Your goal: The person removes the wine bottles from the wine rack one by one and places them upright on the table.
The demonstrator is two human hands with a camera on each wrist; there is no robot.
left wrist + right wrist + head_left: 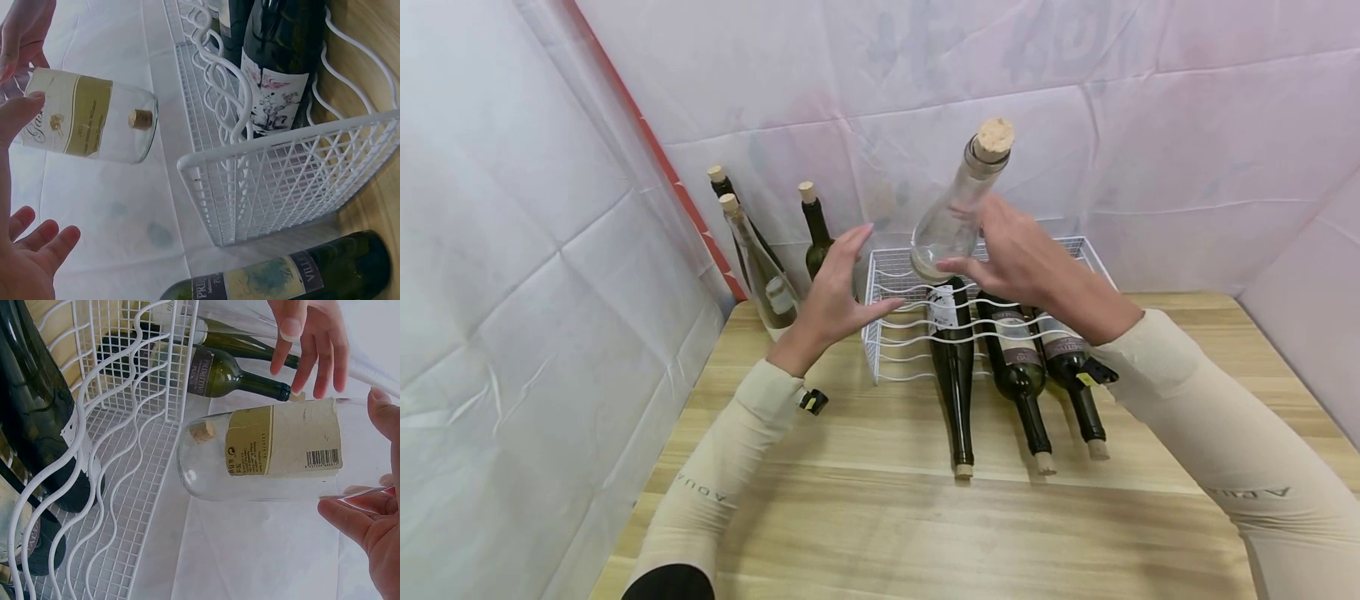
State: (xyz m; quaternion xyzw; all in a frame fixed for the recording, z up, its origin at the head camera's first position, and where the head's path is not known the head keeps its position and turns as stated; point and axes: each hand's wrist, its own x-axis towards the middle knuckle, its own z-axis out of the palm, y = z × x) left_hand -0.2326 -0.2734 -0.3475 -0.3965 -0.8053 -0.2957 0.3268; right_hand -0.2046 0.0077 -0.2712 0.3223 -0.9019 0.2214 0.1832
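A clear glass bottle [951, 221] with a cork [996, 137] in its mouth is tilted above the white wire wine rack [880, 367]. My right hand [1022, 258] grips its body. The bottle carries a cream and gold label [90, 115], and a loose piece of cork [202, 431] lies inside near its base. My left hand [835, 300] is raised left of the bottle, thumb and fingers spread, holding nothing. In the rack lie three dark corked bottles: a slim one [953, 358] at left and two with labels [1018, 367] [1067, 358] at right.
Left of the rack stand a clear bottle [763, 275], a dark bottle [816, 225] and another dark bottle [722, 185] behind, all corked. The rack stands on a wooden table [880, 533]. White sheeting [760, 67] hangs behind and at the sides.
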